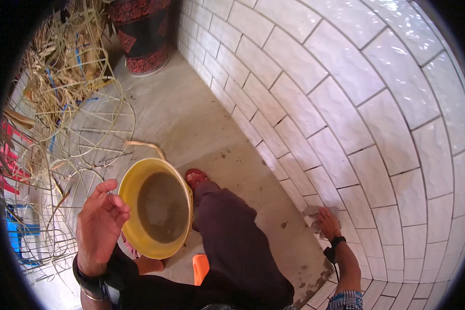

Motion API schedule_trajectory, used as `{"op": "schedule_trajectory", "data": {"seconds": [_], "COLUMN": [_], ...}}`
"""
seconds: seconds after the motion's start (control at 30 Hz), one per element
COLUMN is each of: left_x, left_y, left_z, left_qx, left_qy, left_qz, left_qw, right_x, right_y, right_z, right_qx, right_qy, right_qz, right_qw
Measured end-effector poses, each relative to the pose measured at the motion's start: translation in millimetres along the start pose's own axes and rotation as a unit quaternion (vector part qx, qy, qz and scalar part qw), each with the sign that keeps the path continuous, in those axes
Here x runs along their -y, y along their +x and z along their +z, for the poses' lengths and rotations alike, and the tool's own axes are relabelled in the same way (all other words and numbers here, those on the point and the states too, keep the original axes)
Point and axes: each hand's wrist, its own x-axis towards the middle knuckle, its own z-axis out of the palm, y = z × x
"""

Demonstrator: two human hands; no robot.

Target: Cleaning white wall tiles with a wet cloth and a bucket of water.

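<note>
My right hand (328, 223) presses a wet-looking grey cloth (312, 214) flat against the lower part of the white tiled wall (333, 128), near the floor. My left hand (100, 224) is raised at the left with its fingers loosely curled and nothing seen in it. Just right of it, a yellow bucket (126, 193) stands on the floor between my legs, holding murky grey-brown water (162, 211).
Wire frames (100, 131) and a bundle of dried stalks (77, 58) fill the left side. A black and red container (145, 42) stands at the back. An orange plastic object (200, 268) lies below me. Damp spots mark the concrete floor (252, 193).
</note>
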Motion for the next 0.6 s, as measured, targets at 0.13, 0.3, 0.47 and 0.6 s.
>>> {"op": "schedule_trajectory", "data": {"seconds": [0.13, 0.3, 0.47, 0.6], "left_x": [6.0, 16.1, 21.3, 28.1], "left_y": [5.5, 31.4, 63.7, 77.9], "left_z": [7.6, 11.3, -8.8, -15.4], "left_qx": [0.033, 0.076, 0.051, 0.000], "left_qy": [0.015, -0.006, -0.021, -0.031], "left_qz": [0.003, -0.004, 0.014, -0.015], "left_qw": [0.999, 0.997, 0.998, 0.999], "right_x": [-0.9, -23.8, -45.2, -67.7], "right_y": [-15.2, -4.5, 41.3, 85.8], "right_z": [-60.9, -113.0, -205.9, -254.8], "right_qx": [-0.056, -0.175, -0.288, -0.377], "right_qy": [-0.014, 0.041, 0.043, 0.047], "right_qz": [-0.046, 0.014, 0.015, 0.024], "right_qw": [0.997, 0.984, 0.957, 0.925]}}
